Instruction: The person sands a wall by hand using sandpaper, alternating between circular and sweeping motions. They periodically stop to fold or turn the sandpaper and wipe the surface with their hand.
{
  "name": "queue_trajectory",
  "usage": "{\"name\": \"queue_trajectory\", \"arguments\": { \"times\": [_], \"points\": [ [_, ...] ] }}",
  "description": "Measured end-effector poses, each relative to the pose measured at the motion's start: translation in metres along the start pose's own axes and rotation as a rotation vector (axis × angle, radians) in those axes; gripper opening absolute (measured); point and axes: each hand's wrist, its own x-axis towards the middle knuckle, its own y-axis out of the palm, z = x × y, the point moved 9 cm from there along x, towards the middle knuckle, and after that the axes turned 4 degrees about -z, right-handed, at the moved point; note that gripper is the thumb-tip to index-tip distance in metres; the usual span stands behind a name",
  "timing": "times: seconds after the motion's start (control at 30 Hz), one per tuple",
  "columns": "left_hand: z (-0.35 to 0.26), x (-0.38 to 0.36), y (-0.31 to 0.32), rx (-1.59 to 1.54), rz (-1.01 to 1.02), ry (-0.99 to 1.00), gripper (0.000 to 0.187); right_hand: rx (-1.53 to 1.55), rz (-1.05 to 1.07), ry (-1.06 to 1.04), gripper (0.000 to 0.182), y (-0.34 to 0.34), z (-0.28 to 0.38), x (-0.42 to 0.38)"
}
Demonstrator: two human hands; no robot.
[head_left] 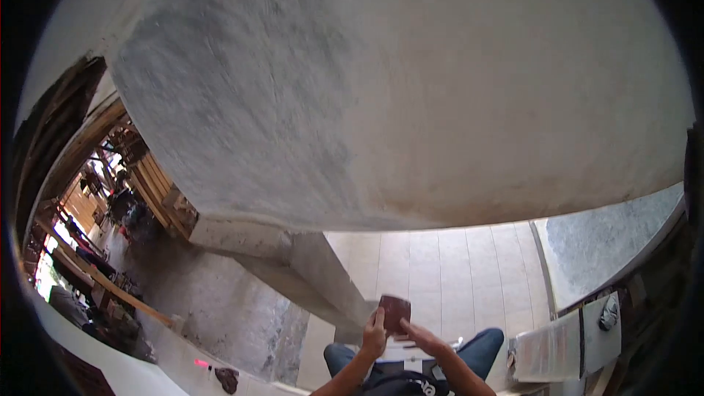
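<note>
A reddish-brown rectangular piece of sandpaper (395, 311) is held up in front of my lap. My left hand (374, 336) grips its left side, thumb and fingers closed on the edge. Against its lower right part rests my right hand (423, 339), with fingers stretched out and pointing left. Below the hands, something white (400, 354) lies between my bent knees; its kind is not clear.
A large wall (469, 103), grey-patched on the left, fills the upper view. Below it are a concrete ledge (293, 271) and tiled floor (455, 271). To the right stands a plastic-covered board (546, 348); a pink item (202, 363) lies at lower left.
</note>
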Motion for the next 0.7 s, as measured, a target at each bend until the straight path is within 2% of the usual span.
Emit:
{"name": "queue_trajectory", "arguments": {
  "times": [0.07, 0.13, 0.2, 0.3, 0.33, 0.4, 0.43, 0.47, 0.5, 0.7],
  "points": [
    [-0.007, -0.012, -0.003, -0.007, -0.066, -0.102, 0.039, 0.027, 0.001, -0.010, 0.060, 0.011, 0.025, -0.019],
    [0.001, -0.004, -0.011, 0.209, 0.034, -0.121, 0.041, 0.081, -0.140, -0.136, 0.050, -0.003, 0.043, -0.027],
    [0.017, -0.004, -0.012, 0.219, 0.093, -0.302, 0.043, -0.008, -0.317, -0.226, 0.043, -0.008, 0.077, -0.050],
    [0.030, -0.011, 0.003, 0.217, 0.247, -0.461, 0.043, -0.049, -0.453, -0.622, 0.040, -0.013, 0.093, -0.055],
    [0.031, -0.013, 0.014, 0.207, 0.331, -0.467, 0.043, 0.114, -0.320, -0.542, 0.065, 0.000, 0.092, -0.055],
    [0.031, -0.020, 0.037, 0.193, 0.475, -0.455, 0.044, -0.319, -0.563, -1.075, 0.049, 0.014, 0.119, -0.091],
    [0.031, -0.024, 0.046, 0.191, 0.531, -0.439, 0.044, -0.319, -0.630, -0.961, 0.044, 0.026, 0.137, -0.118],
    [0.031, -0.026, 0.053, 0.186, 0.567, -0.437, 0.044, -0.132, -0.659, -1.062, 0.067, 0.027, 0.130, -0.103],
    [0.032, -0.028, 0.059, 0.190, 0.602, -0.425, 0.044, -0.192, -0.701, -1.044, 0.065, 0.020, 0.116, -0.098],
    [0.020, -0.031, 0.072, 0.209, 0.693, -0.339, 0.044, -0.457, -0.921, -1.198, 0.052, 0.030, 0.200, -0.172]
  ]
}}
